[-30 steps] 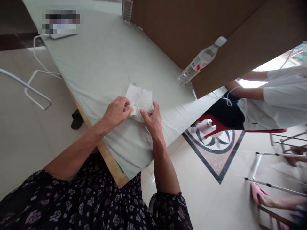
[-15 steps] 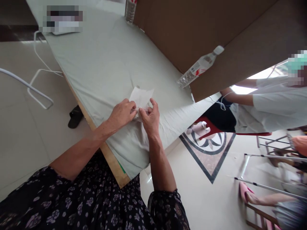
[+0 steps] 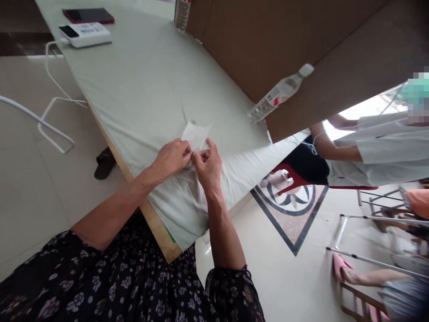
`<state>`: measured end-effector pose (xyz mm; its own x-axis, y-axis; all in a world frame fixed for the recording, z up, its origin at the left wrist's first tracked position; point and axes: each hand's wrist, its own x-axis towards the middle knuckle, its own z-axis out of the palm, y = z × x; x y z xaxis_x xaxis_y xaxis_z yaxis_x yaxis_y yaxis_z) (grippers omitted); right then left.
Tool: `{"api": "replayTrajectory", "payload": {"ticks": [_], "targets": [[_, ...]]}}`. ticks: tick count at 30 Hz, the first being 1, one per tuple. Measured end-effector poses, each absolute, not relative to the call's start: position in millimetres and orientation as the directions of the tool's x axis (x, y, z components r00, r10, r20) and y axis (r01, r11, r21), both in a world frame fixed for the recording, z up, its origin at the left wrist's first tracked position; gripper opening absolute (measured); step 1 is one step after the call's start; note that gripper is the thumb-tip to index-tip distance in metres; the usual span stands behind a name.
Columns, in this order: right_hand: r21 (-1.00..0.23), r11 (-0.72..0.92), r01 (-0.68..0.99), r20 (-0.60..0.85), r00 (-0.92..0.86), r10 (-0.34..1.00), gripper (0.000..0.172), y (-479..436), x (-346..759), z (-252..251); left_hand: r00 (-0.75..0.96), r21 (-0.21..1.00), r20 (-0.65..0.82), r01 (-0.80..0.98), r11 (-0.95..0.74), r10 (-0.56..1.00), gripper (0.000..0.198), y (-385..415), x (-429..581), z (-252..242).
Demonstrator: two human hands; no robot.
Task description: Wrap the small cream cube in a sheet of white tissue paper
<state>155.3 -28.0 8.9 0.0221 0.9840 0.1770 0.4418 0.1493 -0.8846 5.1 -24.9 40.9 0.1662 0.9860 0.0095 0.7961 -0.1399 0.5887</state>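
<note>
A thin white sheet of paper (image 3: 196, 135) lies at the near corner of the cloth-covered table (image 3: 144, 85), its far end free and slightly raised. At its near edge my left hand (image 3: 172, 156) is closed, thumb and fingers pinching the sheet. My right hand (image 3: 208, 164) pinches the same edge just beside it, thumb against the fingers, with the index finger lifted. The two sets of fingertips almost touch. The gripped edge is mostly hidden behind my fingers.
A plastic water bottle (image 3: 279, 95) stands by a large brown cardboard panel (image 3: 254, 44). A phone (image 3: 89, 15) and a white corded device (image 3: 90, 36) are at the far left. A co-worker in a white shirt (image 3: 395, 147) sits at the right. A dark slipper (image 3: 105, 163) lies on the floor.
My right hand has shifted slightly left, bringing its fingertips closer to my left hand. The sheet's far right corner has also moved a little left.
</note>
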Motion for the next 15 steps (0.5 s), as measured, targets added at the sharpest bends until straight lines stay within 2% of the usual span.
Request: {"api": "replayTrajectory", "payload": {"ticks": [6,10,12,15], "targets": [[-0.848,0.219,0.483,0.199,-0.093,0.976,0.061,-41,160,13,0.174,0.625,0.063,0.761,-0.174,0.983,0.016,-25,2,33],[-0.826,0.305,0.474,0.221,-0.225,0.949,0.059,-51,167,15,0.180,0.746,0.086,0.640,-0.183,0.980,0.013,-28,-3,30],[-0.806,0.329,0.492,0.216,-0.274,0.937,0.060,-53,170,16,0.151,0.785,0.065,0.603,-0.144,0.986,0.020,-29,-3,30],[-0.812,0.326,0.484,0.185,-0.317,0.930,0.060,-51,173,17,0.086,0.766,0.061,0.635,-0.102,0.994,0.033,-29,1,28]]}}
